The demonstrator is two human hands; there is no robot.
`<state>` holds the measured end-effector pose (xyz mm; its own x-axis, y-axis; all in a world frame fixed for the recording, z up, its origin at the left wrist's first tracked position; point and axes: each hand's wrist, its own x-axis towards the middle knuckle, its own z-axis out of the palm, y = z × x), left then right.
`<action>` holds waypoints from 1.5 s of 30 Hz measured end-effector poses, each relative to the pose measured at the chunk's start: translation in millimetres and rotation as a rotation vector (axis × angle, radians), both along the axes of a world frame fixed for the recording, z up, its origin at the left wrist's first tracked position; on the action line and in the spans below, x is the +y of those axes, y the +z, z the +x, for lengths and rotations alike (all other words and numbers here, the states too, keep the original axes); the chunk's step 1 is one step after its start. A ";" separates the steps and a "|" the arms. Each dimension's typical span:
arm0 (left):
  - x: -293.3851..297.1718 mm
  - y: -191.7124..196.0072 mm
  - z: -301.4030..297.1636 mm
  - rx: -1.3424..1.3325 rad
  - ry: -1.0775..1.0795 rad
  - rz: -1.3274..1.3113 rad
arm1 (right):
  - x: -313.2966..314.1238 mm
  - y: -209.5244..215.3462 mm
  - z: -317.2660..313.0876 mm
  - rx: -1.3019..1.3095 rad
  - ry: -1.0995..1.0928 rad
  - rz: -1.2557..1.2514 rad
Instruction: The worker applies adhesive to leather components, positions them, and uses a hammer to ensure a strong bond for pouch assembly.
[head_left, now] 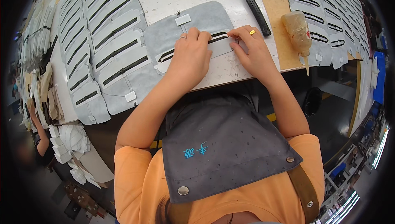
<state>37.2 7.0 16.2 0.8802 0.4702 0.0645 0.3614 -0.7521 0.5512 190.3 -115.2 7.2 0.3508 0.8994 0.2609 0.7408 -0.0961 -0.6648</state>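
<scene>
A grey, soft-looking sheet piece (214,14) lies on the table in front of me, with a small white tag (183,19) on a cord on top. Along its near edge runs a white strip with a long black slot (166,55). My left hand (191,55) is closed over the middle of this strip, fingers bent and thumb at its near side. At the strip's right end, my right hand (255,51) has its index finger and thumb curled at the edge. The fingertips' exact contact is partly hidden.
Rows of similar grey slotted pieces (119,51) cover the left, more (317,14) the far right. A black-handled tool with metal shaft (255,12) lies beyond my right hand. A translucent nozzle bottle (297,30) lies near the table's front edge. Another person's arm (39,129) shows far left.
</scene>
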 end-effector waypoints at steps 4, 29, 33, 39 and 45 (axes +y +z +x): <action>14.7 -3.5 5.9 -0.033 -0.061 -0.202 | 1.0 1.2 3.0 0.071 0.021 -0.022; 22.3 -5.8 -19.7 -0.206 -0.198 -0.076 | 7.1 0.9 -10.4 -0.089 0.139 -0.015; 20.6 -11.6 -21.5 -0.225 -0.239 0.066 | 0.8 1.2 -3.2 -0.418 0.229 -0.006; 9.3 -20.6 -10.8 -0.319 -0.190 0.083 | 12.7 1.2 -13.7 -0.104 0.167 0.010; 17.0 -4.6 -41.6 -0.149 -0.034 -0.093 | 21.0 -1.6 -20.6 -0.024 0.205 -0.076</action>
